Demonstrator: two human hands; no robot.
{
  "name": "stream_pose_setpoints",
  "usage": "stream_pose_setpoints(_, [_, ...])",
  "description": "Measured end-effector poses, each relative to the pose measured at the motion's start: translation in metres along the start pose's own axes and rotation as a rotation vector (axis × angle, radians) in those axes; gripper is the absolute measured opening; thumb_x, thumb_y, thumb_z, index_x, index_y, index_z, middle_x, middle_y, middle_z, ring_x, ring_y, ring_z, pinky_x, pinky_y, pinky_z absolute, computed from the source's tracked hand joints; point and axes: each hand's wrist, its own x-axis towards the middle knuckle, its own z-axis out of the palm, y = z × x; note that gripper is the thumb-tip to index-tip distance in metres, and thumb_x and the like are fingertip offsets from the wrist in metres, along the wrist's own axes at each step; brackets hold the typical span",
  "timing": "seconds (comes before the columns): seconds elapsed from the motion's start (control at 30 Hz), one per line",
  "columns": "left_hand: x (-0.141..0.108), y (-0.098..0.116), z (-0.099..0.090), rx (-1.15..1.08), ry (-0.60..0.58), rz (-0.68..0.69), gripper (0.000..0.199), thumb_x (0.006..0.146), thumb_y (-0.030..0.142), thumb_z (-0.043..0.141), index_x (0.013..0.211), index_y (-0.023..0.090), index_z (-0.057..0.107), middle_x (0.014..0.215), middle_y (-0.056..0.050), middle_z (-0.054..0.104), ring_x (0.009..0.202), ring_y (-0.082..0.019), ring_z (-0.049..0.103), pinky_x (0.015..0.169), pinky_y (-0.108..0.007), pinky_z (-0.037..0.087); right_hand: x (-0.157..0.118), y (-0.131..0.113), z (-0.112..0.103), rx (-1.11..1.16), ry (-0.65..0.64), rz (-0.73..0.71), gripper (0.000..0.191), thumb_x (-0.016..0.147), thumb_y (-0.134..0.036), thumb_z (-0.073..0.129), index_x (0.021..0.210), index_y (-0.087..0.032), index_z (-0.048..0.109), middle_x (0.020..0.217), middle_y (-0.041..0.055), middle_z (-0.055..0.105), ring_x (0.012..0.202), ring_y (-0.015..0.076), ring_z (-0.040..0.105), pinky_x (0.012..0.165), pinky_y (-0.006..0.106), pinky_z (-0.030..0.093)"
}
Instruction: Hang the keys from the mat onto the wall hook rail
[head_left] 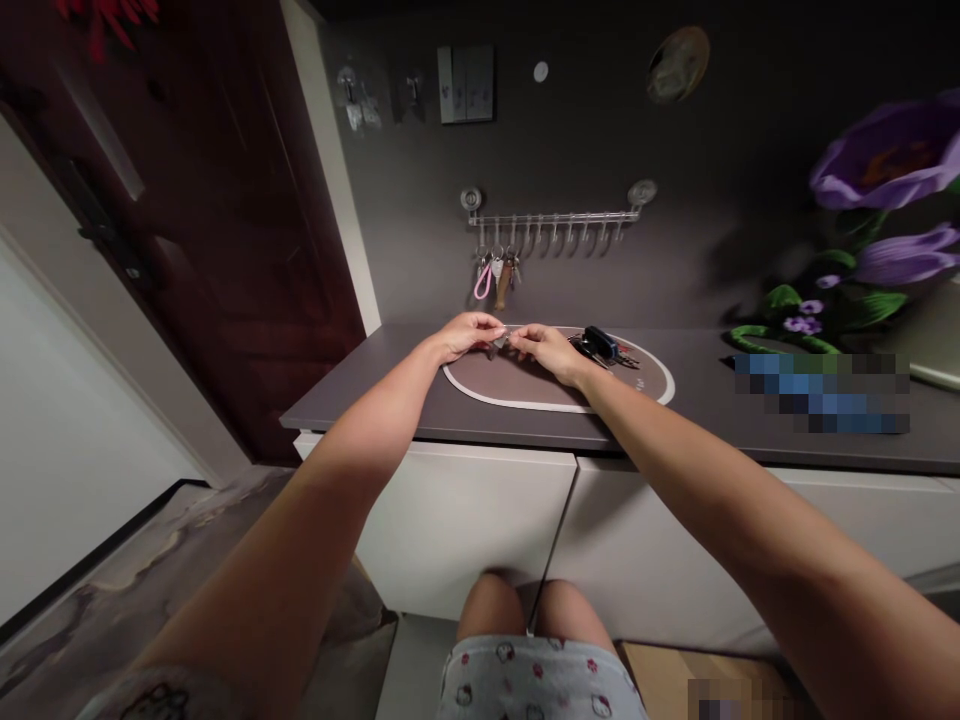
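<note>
Over an oval brown mat [517, 390] with a white border, my left hand [469, 335] and my right hand [544, 348] meet almost fingertip to fingertip. Both pinch a small silvery key [500, 341], partly hidden by the fingers; whether a ring joins it cannot be made out. Just beyond my right hand, a pile of keys [600, 345] with black and blue fobs lies on the mat. On the wall above hangs a clear hook rail [555, 218]. Its left hooks carry several keys, one with a pink loop [484, 282] and one with a brown tag [503, 286].
The mat lies on a dark grey countertop [390, 400] over white cabinets [465, 520]. Purple artificial flowers [892, 170] stand at the right, near a blurred blue item [825, 392]. A dark red door [225, 250] is at the left. Switches [466, 85] sit on the wall.
</note>
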Motion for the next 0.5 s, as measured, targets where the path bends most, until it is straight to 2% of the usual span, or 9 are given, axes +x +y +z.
stream_pose_setpoints(0.27, [0.002,-0.004,0.001,-0.045,-0.033,-0.002,0.025,0.063,0.021,0.071,0.082,0.009,0.06,0.071,-0.003,0.061,0.06,-0.007,0.056,0.063,-0.025,0.045,0.004,0.005,-0.002,-0.002,0.004,-0.028,0.017,0.068,-0.029,0.065,0.07,-0.013,0.059,0.057,-0.0021,0.057,0.05,0.0056,0.047,0.048,0.017,0.032])
stream_pose_setpoints(0.5, [0.002,-0.003,0.003,-0.046,-0.023,-0.015,0.025,0.063,0.02,0.071,0.081,0.009,0.058,0.07,-0.003,0.062,0.062,-0.007,0.057,0.064,-0.024,0.045,0.01,0.011,-0.004,0.001,0.031,-0.06,0.018,0.069,-0.031,0.063,0.071,-0.014,0.058,0.058,-0.0017,0.055,0.05,0.0061,0.046,0.047,0.017,0.033])
